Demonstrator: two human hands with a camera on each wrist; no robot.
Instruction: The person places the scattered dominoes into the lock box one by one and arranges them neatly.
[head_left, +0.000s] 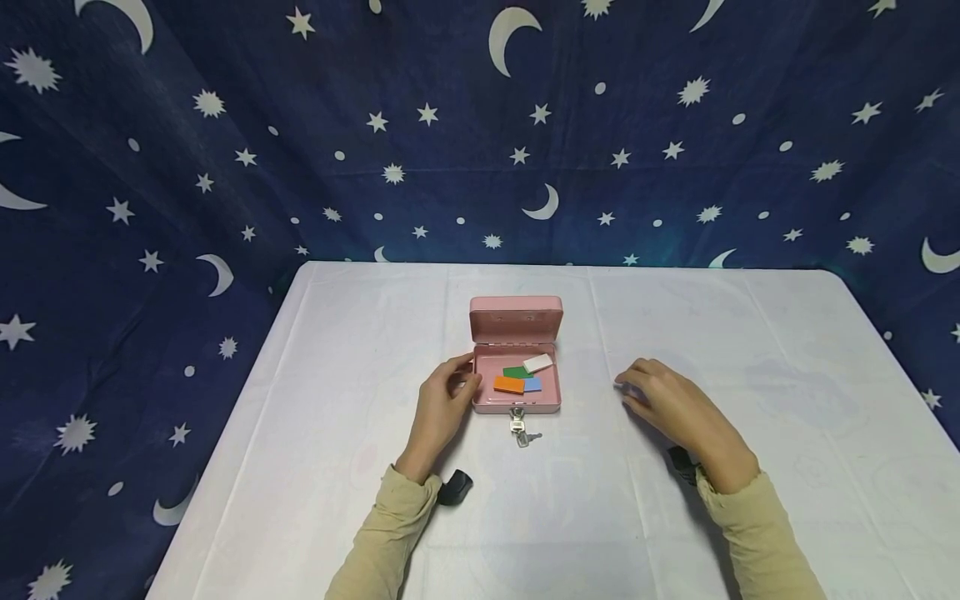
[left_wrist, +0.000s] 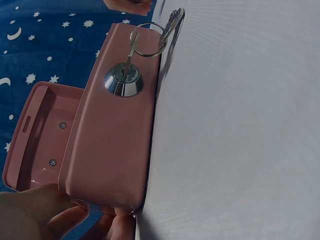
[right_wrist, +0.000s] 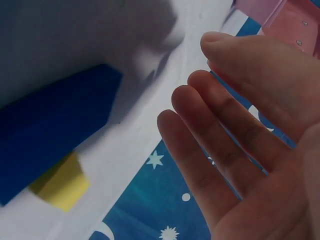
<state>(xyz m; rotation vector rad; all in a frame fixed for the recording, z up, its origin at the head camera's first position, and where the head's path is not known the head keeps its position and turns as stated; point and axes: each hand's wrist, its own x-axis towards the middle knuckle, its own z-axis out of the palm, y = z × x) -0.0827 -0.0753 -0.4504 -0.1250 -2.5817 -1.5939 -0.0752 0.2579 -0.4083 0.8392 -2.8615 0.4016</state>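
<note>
A pink metal cash box (head_left: 517,409) stands on the table with its lid (head_left: 516,321) raised. Inside lie an orange block (head_left: 509,384), a green block (head_left: 517,372), a white block (head_left: 537,363) and a light blue block (head_left: 532,385). The key (left_wrist: 131,55) sits in the front lock (left_wrist: 123,85), and a second key (left_wrist: 172,26) hangs from its ring. My left hand (head_left: 441,407) grips the box's left side, thumb at the rim. To the right of the box, my right hand (head_left: 678,408) hovers with loosely bent fingers (right_wrist: 200,155), holding nothing.
A white cloth covers the table (head_left: 555,533). Behind it hangs a dark blue curtain (head_left: 450,75) with moons and stars. In the right wrist view, a dark blue block (right_wrist: 60,125) and a yellow block (right_wrist: 65,185) lie close to the camera; the head view does not show them.
</note>
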